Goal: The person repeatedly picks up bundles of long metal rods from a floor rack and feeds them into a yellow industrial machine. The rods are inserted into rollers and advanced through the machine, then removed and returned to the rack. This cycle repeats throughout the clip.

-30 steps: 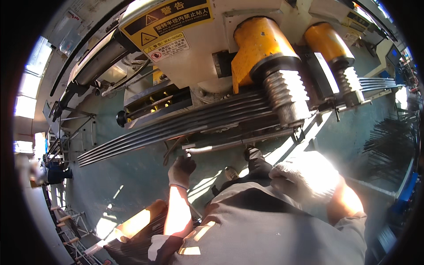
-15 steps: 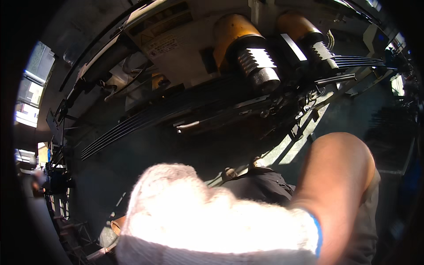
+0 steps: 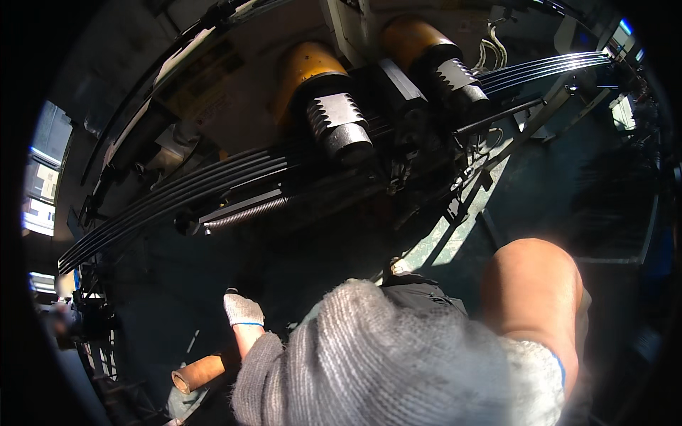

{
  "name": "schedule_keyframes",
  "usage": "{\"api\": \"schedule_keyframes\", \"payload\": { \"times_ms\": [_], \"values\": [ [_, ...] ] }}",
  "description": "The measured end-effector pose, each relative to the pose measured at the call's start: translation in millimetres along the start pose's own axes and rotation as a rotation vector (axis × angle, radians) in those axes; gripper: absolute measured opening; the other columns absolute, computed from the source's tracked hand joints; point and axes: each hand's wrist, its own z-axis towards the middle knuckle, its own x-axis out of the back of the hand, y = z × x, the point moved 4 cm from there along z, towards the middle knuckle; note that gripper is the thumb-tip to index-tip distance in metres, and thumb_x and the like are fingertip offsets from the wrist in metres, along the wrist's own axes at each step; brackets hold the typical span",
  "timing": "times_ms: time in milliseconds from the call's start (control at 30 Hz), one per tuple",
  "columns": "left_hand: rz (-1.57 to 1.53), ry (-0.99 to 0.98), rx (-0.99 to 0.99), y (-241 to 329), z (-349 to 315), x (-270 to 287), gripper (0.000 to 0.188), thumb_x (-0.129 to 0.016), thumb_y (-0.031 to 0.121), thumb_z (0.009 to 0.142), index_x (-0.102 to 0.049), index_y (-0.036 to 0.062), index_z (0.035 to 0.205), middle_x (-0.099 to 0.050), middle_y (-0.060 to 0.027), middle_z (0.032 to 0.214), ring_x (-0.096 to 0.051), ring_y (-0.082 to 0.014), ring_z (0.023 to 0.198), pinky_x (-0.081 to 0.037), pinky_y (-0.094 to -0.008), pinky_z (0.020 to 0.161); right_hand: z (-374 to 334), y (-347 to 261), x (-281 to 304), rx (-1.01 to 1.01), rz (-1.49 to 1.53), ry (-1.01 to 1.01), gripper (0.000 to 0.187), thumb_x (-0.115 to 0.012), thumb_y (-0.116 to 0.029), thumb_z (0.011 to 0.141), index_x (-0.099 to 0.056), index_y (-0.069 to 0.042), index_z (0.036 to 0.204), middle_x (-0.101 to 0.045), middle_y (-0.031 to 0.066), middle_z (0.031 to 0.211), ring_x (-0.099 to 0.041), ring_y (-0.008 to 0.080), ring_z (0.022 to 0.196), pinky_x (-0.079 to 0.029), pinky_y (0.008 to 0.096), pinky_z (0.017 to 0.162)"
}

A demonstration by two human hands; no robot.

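My right hand (image 3: 398, 355), in a grey-white knit glove, fills the lower middle, very near the camera. Its forearm runs back to a bent, bare elbow (image 3: 533, 277) at the right. How its fingers lie, and anything they may hold, is hidden by the back of the glove. Farther down and left is my left hand (image 3: 243, 310), in a white glove with a blue cuff edge. It looks closed, and a small dark tip shows at its upper end; what that is I cannot make out. A brown tube (image 3: 199, 373) lies beside the left forearm.
Ahead stands a machine with two yellow cylinders (image 3: 309, 64) ending in ridged metal pieces (image 3: 337, 117). Long dark parallel strips (image 3: 177, 188) curve across it. Under them sits a coil spring (image 3: 249, 213). Sunlight falls on part of the green floor (image 3: 455, 234).
My left hand has come into sight at lower left. My right hand has shifted right and out of bright sun into shade. The machine appears farther left in the view.
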Motion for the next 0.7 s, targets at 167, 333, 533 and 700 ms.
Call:
{"api": "schedule_keyframes", "payload": {
  "times_ms": [167, 333, 533, 700],
  "values": [
    [-0.074, -0.097, -0.133, 44.1, -43.8, -1.2, 0.038, -0.054, 0.038, 0.120, -0.064, 0.0074, 0.140, -0.073, -0.0141, 0.133, -0.068, -0.0360, 0.124, -0.055, -0.0562, 0.114, -43.7, 46.4, -23.5, -0.366, 0.394, 0.049, 0.020, -0.084, -0.019, 0.095, -0.079, -0.005, 0.109, -0.075, 0.0034, 0.074, -0.077, 0.0224, 0.065, -0.059, 0.0363, 0.056],
    [-0.003, -0.046, -0.462, 119.9, -96.9, -150.2, 0.056, -0.050, 0.044, 0.122, -0.053, -0.0030, 0.152, -0.065, -0.0274, 0.144, -0.068, -0.0419, 0.129, -0.055, -0.0601, 0.118, -172.2, 128.6, -147.0, -1.326, 0.736, 0.698, 0.030, -0.081, -0.022, 0.107, -0.078, 0.002, 0.124, -0.084, 0.0097, 0.107, -0.077, 0.0155, 0.099, -0.061, 0.0321, 0.091],
    [0.165, -0.490, -0.760, 213.1, -157.5, -334.6, 0.066, -0.051, 0.051, 0.121, -0.060, -0.0074, 0.150, -0.067, -0.0300, 0.152, -0.066, -0.0434, 0.140, -0.051, -0.0607, 0.125, -219.6, 219.6, -230.0, -1.342, 1.284, 1.335, 0.041, -0.080, -0.024, 0.107, -0.073, 0.001, 0.139, -0.077, 0.0052, 0.125, -0.070, 0.0140, 0.107, -0.057, 0.0341, 0.093],
    [0.492, -0.343, -0.970, 183.0, -197.1, -496.0, 0.066, -0.056, 0.051, 0.120, -0.060, -0.0070, 0.151, -0.075, -0.0256, 0.142, -0.076, -0.0351, 0.129, -0.063, -0.0511, 0.114, -218.2, 265.2, -241.0, -1.259, 1.162, 1.471, 0.046, -0.077, -0.023, 0.108, -0.070, 0.002, 0.145, -0.075, 0.0054, 0.131, -0.070, 0.0166, 0.115, -0.056, 0.0358, 0.099]
  ]
}}
